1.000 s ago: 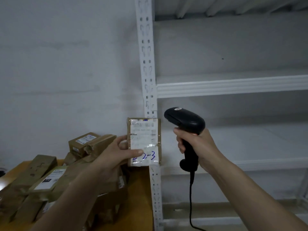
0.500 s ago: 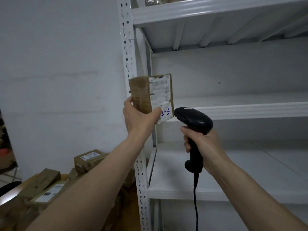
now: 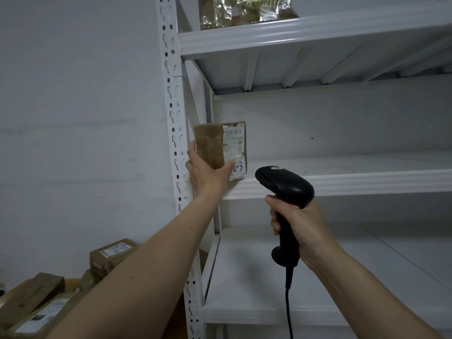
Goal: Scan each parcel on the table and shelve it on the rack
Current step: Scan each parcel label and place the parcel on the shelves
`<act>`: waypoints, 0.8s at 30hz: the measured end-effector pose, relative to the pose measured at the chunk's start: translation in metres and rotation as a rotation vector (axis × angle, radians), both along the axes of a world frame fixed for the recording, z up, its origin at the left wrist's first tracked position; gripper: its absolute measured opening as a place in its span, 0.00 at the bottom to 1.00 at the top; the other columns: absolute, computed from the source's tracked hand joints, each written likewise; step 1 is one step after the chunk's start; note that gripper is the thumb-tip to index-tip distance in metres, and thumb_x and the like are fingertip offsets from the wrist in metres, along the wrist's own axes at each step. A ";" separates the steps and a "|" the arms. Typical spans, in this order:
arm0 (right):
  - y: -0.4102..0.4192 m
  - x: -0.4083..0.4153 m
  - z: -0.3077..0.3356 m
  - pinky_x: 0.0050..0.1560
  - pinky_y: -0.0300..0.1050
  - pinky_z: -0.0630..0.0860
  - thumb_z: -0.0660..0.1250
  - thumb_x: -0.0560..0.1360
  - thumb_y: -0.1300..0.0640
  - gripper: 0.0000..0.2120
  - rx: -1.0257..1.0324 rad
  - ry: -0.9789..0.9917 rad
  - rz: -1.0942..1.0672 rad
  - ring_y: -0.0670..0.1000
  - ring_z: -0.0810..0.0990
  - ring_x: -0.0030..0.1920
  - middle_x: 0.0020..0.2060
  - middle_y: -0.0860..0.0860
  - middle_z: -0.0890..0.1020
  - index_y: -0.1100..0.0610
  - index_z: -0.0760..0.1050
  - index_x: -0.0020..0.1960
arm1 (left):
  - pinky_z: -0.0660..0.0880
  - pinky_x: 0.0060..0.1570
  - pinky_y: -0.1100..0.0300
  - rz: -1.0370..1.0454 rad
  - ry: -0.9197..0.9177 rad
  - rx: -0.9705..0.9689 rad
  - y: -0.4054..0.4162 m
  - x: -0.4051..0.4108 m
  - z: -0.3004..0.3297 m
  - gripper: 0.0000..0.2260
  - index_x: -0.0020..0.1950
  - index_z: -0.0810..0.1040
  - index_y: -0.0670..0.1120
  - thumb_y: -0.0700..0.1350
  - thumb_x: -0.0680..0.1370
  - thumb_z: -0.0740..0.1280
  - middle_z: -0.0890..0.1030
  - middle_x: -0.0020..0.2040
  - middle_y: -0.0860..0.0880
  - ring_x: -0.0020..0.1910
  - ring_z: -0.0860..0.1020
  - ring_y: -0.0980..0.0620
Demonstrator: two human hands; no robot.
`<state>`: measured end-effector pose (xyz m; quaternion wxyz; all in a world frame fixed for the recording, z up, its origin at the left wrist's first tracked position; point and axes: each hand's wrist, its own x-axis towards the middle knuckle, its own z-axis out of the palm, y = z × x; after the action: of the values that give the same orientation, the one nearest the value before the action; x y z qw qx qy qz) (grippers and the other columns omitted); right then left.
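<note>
At frame centre, left hand (image 3: 208, 173) grips parcel (image 3: 221, 149) upright at left end of middle shelf (image 3: 342, 183), against rack post (image 3: 175, 143). Right hand (image 3: 299, 226) clasps scanner (image 3: 285, 185). Risk: narrow parcel released near lip tips off; dangling cable snags.

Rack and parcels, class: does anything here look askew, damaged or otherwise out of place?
Nothing looks damaged or spilled. The left hand holds the parcel upright at the left end of the rack shelf; whether it already rests there is unclear. The parcels on the table lie in a loose heap.
</note>
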<state>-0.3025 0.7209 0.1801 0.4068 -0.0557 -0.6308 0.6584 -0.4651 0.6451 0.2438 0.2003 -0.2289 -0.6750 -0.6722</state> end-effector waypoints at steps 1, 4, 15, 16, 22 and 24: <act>0.001 -0.002 0.001 0.30 0.44 0.71 0.72 0.73 0.60 0.13 0.003 -0.005 0.002 0.51 0.72 0.25 0.26 0.55 0.75 0.54 0.78 0.29 | 0.68 0.63 0.51 -0.003 -0.014 -0.023 0.002 -0.005 0.000 0.47 0.77 0.52 0.55 0.47 0.68 0.78 0.67 0.69 0.45 0.66 0.70 0.44; 0.005 -0.011 0.002 0.28 0.41 0.71 0.72 0.73 0.60 0.16 0.013 -0.006 0.000 0.51 0.72 0.24 0.25 0.54 0.75 0.52 0.79 0.28 | 0.68 0.66 0.47 -0.015 -0.036 -0.076 0.005 -0.017 -0.002 0.45 0.77 0.54 0.56 0.46 0.68 0.78 0.67 0.68 0.44 0.66 0.69 0.44; 0.009 -0.052 0.009 0.25 0.41 0.70 0.72 0.73 0.61 0.16 0.021 -0.027 -0.028 0.50 0.71 0.23 0.24 0.55 0.74 0.54 0.78 0.26 | 0.73 0.64 0.46 -0.262 -0.058 -0.175 0.010 -0.066 0.009 0.39 0.76 0.57 0.49 0.39 0.71 0.76 0.77 0.65 0.45 0.62 0.77 0.44; 0.010 -0.054 0.009 0.26 0.41 0.70 0.72 0.73 0.61 0.16 0.023 -0.030 -0.030 0.51 0.71 0.23 0.24 0.55 0.74 0.54 0.78 0.26 | 0.73 0.65 0.46 -0.284 -0.062 -0.179 0.010 -0.069 0.009 0.39 0.77 0.57 0.49 0.39 0.72 0.75 0.77 0.65 0.45 0.62 0.77 0.43; 0.011 -0.066 0.009 0.29 0.44 0.70 0.72 0.73 0.61 0.13 0.019 -0.051 -0.048 0.52 0.71 0.24 0.25 0.56 0.74 0.58 0.77 0.30 | 0.73 0.65 0.47 -0.345 -0.055 -0.246 0.012 -0.082 0.014 0.37 0.77 0.54 0.48 0.37 0.75 0.71 0.76 0.66 0.46 0.62 0.77 0.45; 0.011 -0.070 0.009 0.29 0.44 0.70 0.72 0.73 0.61 0.12 0.019 -0.055 -0.056 0.52 0.71 0.24 0.25 0.56 0.75 0.59 0.77 0.31 | 0.72 0.66 0.47 -0.369 -0.060 -0.274 0.012 -0.085 0.016 0.37 0.77 0.53 0.47 0.36 0.75 0.70 0.76 0.66 0.46 0.62 0.77 0.45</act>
<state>-0.3720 0.7320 0.1889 0.4081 -0.0877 -0.6460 0.6391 -0.5502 0.6571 0.2601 0.0209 -0.3535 -0.7123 -0.6059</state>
